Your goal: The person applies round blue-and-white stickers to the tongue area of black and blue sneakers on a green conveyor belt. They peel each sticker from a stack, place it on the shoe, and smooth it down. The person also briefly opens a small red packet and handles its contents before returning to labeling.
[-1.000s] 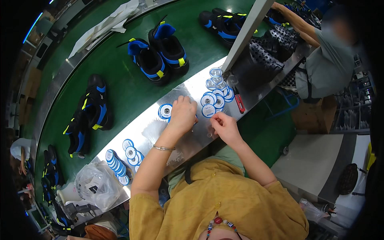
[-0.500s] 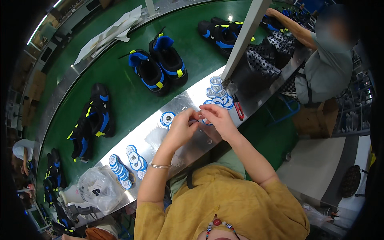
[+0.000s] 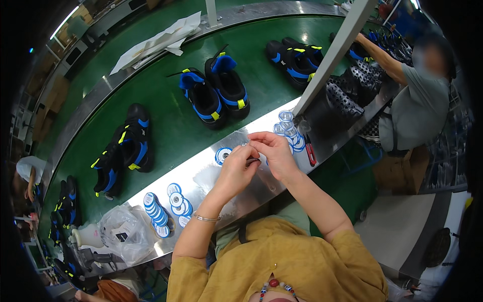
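Note:
Both my hands meet above the metal strip at the front of the bench. My left hand [image 3: 237, 169] is closed, its fingers curled round a small dark thing that mostly stays hidden. Thumb and fingertips of my right hand [image 3: 276, 153] are pinched together, touching the left fingers; what they grip is too small to make out. Just left of my left hand lies a round blue-rimmed white disc [image 3: 222, 156] with a dark centre. Beyond my right hand is a pile of similar discs [image 3: 288, 130], partly covered by that hand.
More discs lie in a row [image 3: 157, 216] and a cluster [image 3: 176, 199] at left, near a clear plastic bag [image 3: 126, 236]. A red cutter [image 3: 310, 151] rests at right by a slanted post [image 3: 334, 55]. Black-blue shoes [image 3: 201, 98] stand on the green belt. A co-worker [image 3: 420, 100] reaches over at right.
The whole view has shifted, so the bench things appear farther right. My hands have come closer together, and the right fingertips now meet the left fingers.

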`<act>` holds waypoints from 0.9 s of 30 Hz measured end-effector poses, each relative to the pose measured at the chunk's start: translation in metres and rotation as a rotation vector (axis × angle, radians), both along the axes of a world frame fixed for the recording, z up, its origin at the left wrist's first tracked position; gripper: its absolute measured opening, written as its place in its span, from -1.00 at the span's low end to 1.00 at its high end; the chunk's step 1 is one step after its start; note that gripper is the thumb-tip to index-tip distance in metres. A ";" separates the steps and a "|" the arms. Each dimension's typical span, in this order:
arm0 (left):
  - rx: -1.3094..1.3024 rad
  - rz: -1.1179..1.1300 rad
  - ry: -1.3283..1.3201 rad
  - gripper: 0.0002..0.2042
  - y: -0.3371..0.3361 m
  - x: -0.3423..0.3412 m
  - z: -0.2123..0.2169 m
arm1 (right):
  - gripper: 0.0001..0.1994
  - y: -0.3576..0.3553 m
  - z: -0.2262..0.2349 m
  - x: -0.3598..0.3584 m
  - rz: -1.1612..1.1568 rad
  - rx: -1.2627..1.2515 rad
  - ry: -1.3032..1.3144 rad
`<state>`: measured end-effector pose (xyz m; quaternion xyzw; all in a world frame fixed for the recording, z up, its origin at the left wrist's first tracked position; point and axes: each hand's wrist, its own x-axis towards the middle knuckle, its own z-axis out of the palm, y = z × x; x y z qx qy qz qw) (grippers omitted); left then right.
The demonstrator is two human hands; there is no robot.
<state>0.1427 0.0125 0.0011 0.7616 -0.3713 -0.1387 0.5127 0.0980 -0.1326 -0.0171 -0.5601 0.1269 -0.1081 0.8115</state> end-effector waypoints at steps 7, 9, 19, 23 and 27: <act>-0.396 0.415 0.150 -0.61 0.024 0.067 -0.017 | -0.90 -0.034 0.033 0.051 -0.039 -0.109 -0.135; -0.073 0.582 0.063 -0.49 0.024 0.094 -0.022 | -0.93 -0.035 0.029 0.072 0.016 -0.203 -0.156; 0.288 0.483 -0.149 -0.65 -0.021 0.155 -0.071 | -0.93 -0.044 -0.032 0.161 -0.038 -0.713 0.001; 0.312 0.426 -0.216 -0.65 -0.035 0.143 -0.063 | -0.94 -0.106 -0.032 0.176 -0.259 -0.863 0.051; 0.284 0.341 -0.126 -0.58 -0.042 0.132 -0.051 | -0.92 -0.119 -0.032 0.166 -0.279 -0.992 0.052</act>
